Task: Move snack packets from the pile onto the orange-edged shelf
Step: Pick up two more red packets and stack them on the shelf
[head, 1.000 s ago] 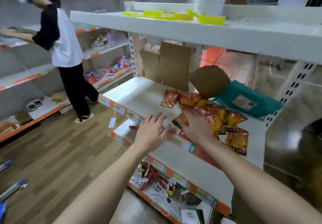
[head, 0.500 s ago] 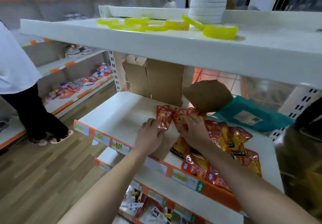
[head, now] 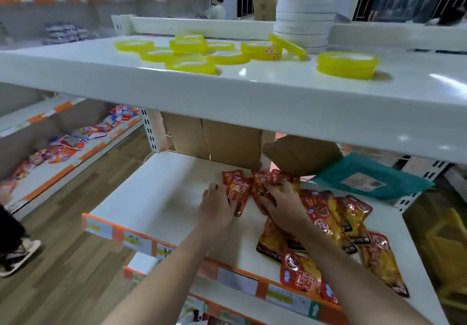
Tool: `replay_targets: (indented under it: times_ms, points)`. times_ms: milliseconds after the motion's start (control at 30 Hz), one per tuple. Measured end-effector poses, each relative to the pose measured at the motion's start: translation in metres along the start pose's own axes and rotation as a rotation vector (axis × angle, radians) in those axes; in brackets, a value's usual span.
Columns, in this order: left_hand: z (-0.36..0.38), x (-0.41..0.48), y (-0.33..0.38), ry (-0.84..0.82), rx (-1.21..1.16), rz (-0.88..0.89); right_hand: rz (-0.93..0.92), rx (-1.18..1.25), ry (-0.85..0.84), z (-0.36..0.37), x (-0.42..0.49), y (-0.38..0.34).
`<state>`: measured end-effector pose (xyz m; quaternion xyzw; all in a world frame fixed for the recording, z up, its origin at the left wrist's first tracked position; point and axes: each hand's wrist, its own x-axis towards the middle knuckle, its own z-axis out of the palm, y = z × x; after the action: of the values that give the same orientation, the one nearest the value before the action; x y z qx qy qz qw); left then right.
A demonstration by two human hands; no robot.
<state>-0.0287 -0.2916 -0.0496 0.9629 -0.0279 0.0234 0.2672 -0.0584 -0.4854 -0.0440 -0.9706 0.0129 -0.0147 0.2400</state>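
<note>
Two red snack packets lie side by side near the back of the white orange-edged shelf (head: 141,238). My left hand (head: 217,207) pinches the left red packet (head: 236,189) at its lower left edge; the packet covers my thumb. My right hand (head: 284,204) grips the neighbouring red packet (head: 260,185) with bent, spread fingers on top of it. To the right lies the pile of red and yellow snack packets (head: 336,226), which reaches the shelf's front edge under my right forearm.
A cardboard box (head: 214,137), a brown paper bag (head: 300,154) and a teal mailer (head: 369,179) sit at the back of the shelf. The shelf above (head: 227,92) holds yellow tape rolls (head: 189,64). A person's shoe (head: 17,256) stands at left.
My view came closer and rose. Both hands went from the shelf's front edge to the red packets at the back, and the left hand took hold of one.
</note>
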Motion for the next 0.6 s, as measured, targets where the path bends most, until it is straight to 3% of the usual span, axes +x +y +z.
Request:
replay_targets:
  times_ms: [167, 467, 600]
  points:
    - [-0.005, -0.012, -0.005, -0.042, -0.247, -0.013, -0.048, -0.009, 0.018, -0.002, -0.001, 0.001]
    - [-0.026, -0.047, -0.015, -0.199, -0.872, -0.014, 0.032, 0.025, -0.036, -0.010, -0.002, -0.013]
    - [-0.025, -0.045, -0.016, -0.256, -0.911, -0.002, 0.080, 0.026, -0.027, -0.017, 0.006, -0.027]
